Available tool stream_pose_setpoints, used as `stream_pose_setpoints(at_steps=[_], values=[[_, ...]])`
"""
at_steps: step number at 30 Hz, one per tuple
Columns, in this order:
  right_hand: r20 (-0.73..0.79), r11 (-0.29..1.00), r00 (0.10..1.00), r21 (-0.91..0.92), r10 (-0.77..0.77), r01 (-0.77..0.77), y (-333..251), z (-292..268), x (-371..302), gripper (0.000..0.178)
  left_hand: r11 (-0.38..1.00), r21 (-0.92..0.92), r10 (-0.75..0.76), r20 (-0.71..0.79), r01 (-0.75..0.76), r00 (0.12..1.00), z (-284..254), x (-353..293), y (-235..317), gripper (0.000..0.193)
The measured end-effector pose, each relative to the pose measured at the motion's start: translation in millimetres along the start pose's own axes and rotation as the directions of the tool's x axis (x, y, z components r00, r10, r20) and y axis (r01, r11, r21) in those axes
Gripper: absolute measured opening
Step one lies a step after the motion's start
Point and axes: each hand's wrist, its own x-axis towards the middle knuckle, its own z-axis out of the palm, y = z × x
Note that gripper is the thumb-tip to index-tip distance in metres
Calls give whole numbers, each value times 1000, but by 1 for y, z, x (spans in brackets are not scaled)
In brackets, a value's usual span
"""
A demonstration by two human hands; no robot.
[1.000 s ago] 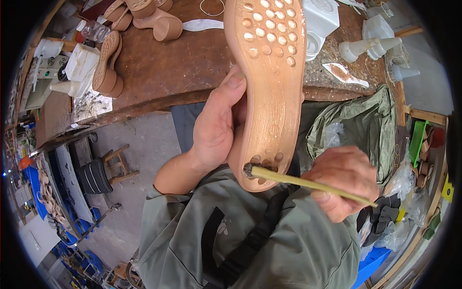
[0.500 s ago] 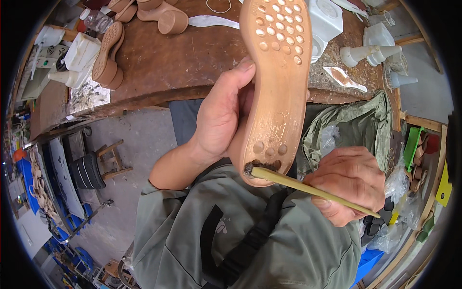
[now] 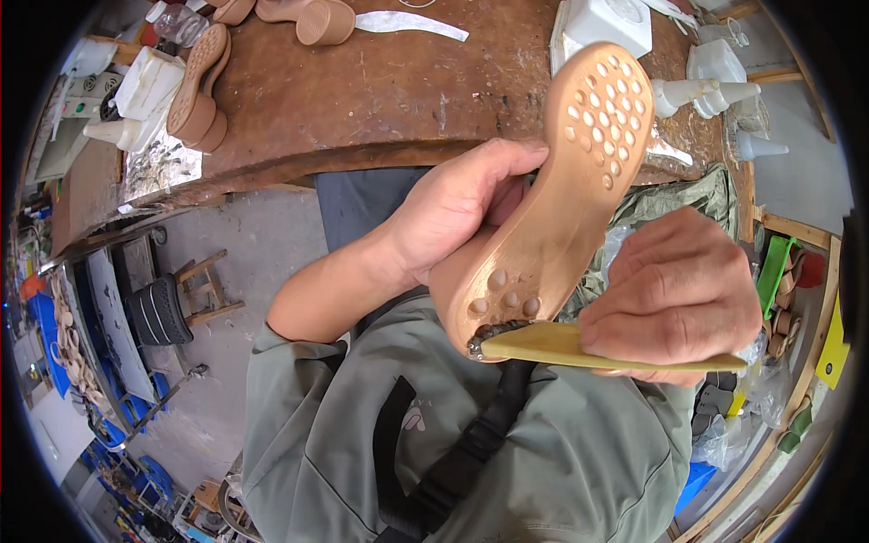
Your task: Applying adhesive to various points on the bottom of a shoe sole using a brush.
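A tan shoe sole (image 3: 554,217) tilts up to the right in front of my body, its hollowed inner face toward me. My left hand (image 3: 457,204) is closed round its far-left side, thumb on the edge near the arch; its other fingers are mostly hidden behind. Round pits cover the forefoot end, and several larger ones sit at the heel end. Between the fingers of my right hand (image 3: 674,303) is a brush (image 3: 552,347) with a flat yellowish handle. Its dark, clumped bristles touch the heel rim. A wet sheen shows on parts of the sole.
A brown worktable (image 3: 398,100) spans the far side. Another tan sole (image 3: 197,100) stands at its left, near a white container (image 3: 149,86) and a clear bottle (image 3: 179,25). A white jug (image 3: 608,27) and nozzle-topped bottles (image 3: 706,96) stand at the right. A wooden stool (image 3: 206,288) is on the floor.
The sole has swung its forefoot end to the right and away from the table's middle. My right hand has shifted right, and the brush has turned its flat handle side toward view.
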Motion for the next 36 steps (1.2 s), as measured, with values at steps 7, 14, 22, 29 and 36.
stream_pose_setpoints(at_steps=[7, 14, 22, 29, 36], values=[[211, 985, 977, 170, -20, -16, 20, -13, 11, 16, 988, -86, -125, 2, 125, 992, 4, 6, -7, 37], [288, 934, 956, 355, -63, -46, 39, -15, 17, 15, 855, -254, -493, -121, 453, 862, 13, 10, 7, 35], [222, 910, 973, 412, -61, -37, 44, -33, 3, 19, 942, -115, -311, 50, 315, 949, 8, 7, -1, 37], [351, 919, 909, 232, 227, -319, 29, -78, -35, 26, 969, 21, -248, 30, 248, 968, 5, 3, -5, 44], [-314, 867, 838, -83, 446, -492, -13, -52, -43, 16, 987, 158, 3, 140, -25, 990, 6, 1, 0, 60]])
